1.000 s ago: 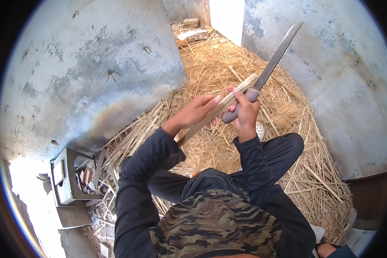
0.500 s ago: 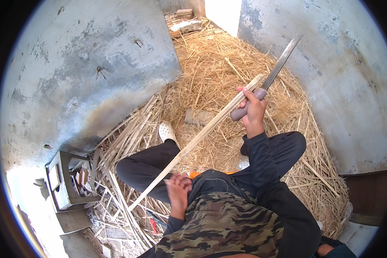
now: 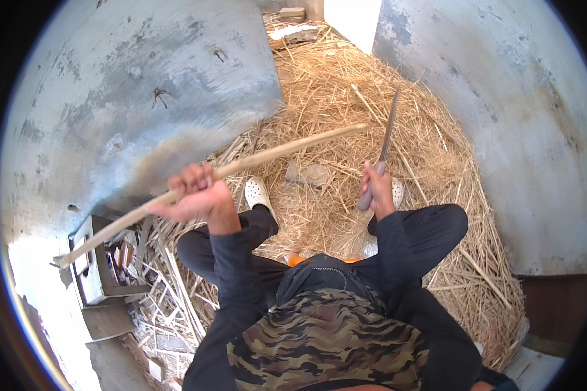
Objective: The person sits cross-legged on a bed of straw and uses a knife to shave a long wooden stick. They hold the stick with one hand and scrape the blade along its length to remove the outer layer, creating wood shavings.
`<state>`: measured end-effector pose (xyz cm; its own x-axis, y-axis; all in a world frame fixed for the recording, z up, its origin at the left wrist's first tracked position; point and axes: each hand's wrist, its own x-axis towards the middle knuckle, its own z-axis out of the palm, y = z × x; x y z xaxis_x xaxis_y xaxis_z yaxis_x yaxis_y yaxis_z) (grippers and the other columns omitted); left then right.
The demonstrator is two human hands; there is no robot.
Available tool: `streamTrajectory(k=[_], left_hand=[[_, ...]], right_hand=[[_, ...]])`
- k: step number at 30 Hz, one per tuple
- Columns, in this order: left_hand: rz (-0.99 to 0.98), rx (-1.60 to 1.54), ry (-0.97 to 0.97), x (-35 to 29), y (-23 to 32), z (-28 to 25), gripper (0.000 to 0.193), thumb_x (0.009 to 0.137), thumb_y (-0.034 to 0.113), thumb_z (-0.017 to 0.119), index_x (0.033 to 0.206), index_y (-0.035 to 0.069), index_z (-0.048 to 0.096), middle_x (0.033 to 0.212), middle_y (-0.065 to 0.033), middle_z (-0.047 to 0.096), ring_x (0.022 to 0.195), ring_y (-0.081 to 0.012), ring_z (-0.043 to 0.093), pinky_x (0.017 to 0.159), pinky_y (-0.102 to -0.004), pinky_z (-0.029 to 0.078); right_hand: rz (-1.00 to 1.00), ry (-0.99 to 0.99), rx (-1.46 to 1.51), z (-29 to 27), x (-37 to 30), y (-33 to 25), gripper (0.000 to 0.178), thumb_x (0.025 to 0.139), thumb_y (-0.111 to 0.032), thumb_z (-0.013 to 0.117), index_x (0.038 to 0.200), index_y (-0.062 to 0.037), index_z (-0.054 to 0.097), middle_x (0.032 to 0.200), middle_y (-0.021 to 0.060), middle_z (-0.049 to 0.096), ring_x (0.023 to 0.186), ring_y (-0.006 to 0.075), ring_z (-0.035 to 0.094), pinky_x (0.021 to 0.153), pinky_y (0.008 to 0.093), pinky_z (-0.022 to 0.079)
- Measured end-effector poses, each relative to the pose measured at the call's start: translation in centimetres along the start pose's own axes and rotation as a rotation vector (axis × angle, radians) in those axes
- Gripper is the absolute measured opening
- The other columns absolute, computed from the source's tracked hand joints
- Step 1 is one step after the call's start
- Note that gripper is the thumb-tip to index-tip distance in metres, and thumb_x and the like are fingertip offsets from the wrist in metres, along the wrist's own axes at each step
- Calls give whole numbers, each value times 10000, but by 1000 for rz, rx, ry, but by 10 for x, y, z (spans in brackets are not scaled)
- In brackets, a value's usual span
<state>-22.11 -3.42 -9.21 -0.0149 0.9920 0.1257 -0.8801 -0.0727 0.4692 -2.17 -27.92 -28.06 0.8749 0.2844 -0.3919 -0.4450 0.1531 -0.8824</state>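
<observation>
My left hand (image 3: 202, 195), slightly blurred, is closed around a long pale wooden stick (image 3: 287, 150), perhaps split bamboo. The stick slants from the box at lower left up to the right, over the straw, and its right end stops short of the knife. In my right hand (image 3: 380, 190) is a long-bladed knife (image 3: 389, 127) with a brownish-grey handle, blade pointing up and away. Stick and blade are apart.
Straw and shavings (image 3: 319, 98) cover the ground, with a flat block (image 3: 306, 173) lying in them. Worn grey panels (image 3: 143, 72) rise on both sides. A wooden box (image 3: 101, 274) with scraps stands at left, near split strips (image 3: 176, 280). My pale clogs (image 3: 257, 193) rest on the straw.
My left hand has risen from my lap and taken hold of the stick, which has swung up to the left. My right hand has released the stick and lowered, keeping the knife.
</observation>
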Motion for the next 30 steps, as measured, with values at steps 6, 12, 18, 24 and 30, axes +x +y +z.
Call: streamTrajectory(k=[6,12,18,24,30], left_hand=[[15,179,-212,6,-105,-19,706,832,834,303,608,169,231,501,43,157,430,-97,150,402,-272,144],[-96,347,-460,-9,-198,-84,677,856,800,322,672,149,302,522,40,234,450,-91,224,393,-266,187],[-66,380,-363,1,-196,-73,668,887,765,315,679,130,328,529,19,276,445,-88,227,389,-246,197],[-99,346,-416,7,-156,-42,668,900,757,282,650,138,289,523,28,223,454,-88,187,406,-249,154],[-148,421,-505,9,-175,-68,671,900,757,285,651,133,280,528,21,225,455,-88,187,420,-257,155]], right_hand=[[146,-113,-321,-13,-32,68,301,866,-274,709,783,-38,541,574,34,537,402,109,494,370,275,400],[178,-239,-373,15,-48,92,298,864,-256,715,776,-26,549,570,22,524,412,97,498,378,268,398],[208,-245,-368,23,-54,104,333,859,-285,723,752,-26,541,569,30,532,416,100,511,388,263,415],[276,-248,-287,23,-50,103,341,872,-307,707,766,-35,531,567,26,523,430,106,516,389,260,415],[365,-235,-293,31,-44,102,305,863,-277,692,774,-25,545,580,29,526,439,117,512,394,287,405]])
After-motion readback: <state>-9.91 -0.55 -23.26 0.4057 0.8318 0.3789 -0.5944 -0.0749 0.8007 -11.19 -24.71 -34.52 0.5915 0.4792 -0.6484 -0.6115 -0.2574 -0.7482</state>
